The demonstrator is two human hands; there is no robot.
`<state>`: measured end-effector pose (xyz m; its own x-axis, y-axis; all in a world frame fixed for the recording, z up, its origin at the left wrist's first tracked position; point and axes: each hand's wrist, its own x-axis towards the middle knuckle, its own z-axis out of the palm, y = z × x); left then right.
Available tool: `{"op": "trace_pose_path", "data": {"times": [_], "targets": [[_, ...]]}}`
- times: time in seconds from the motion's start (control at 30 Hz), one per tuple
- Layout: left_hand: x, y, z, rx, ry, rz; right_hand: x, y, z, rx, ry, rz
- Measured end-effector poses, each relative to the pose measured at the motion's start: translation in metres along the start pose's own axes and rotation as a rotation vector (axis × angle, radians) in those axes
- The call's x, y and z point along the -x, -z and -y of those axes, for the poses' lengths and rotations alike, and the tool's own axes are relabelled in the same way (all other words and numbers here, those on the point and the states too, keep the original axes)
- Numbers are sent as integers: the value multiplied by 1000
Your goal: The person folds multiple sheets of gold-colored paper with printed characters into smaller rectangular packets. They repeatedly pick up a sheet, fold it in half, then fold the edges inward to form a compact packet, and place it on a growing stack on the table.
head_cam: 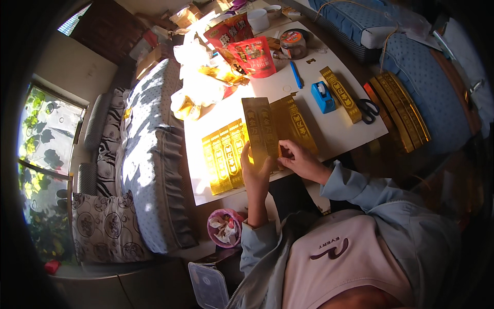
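Observation:
My left hand (257, 170) grips the lower left side of a long gold cardboard piece (259, 123), which bears printed characters and a lengthwise fold. At its lower right edge, the fingers of my right hand (303, 160) pinch the card. Behind it on the table lies a flat gold card sheet (296, 123), partly hidden by the held piece. To the left, a row of several gold boxes (223, 156) lies side by side in bright sun. A single gold box (340, 94) rests farther right, beside a blue tape dispenser (323, 97).
Black-handled scissors (368, 111) lie by the table's right edge. A blue pen (296, 75), red food pouches (252, 57) and a lidded jar (293, 43) occupy the far part. More gold boxes (399, 110) sit at right. A pink waste bin (225, 228) stands below the table.

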<state>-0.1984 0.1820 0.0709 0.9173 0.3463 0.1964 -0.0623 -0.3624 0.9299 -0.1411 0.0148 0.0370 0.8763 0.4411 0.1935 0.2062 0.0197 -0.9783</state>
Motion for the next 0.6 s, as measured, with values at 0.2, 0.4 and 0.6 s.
{"op": "trace_pose_path", "data": {"times": [0.2,0.4,0.6], "targets": [[-1,-1,-40,-499,-262,46,10,1,-12,86,-54,-8],[-6,-6,-58,-658,-433,198,10,44,26,168,-307,5],[-10,11,-52,-712,-461,343,-17,113,13,246,65,-194]]}}
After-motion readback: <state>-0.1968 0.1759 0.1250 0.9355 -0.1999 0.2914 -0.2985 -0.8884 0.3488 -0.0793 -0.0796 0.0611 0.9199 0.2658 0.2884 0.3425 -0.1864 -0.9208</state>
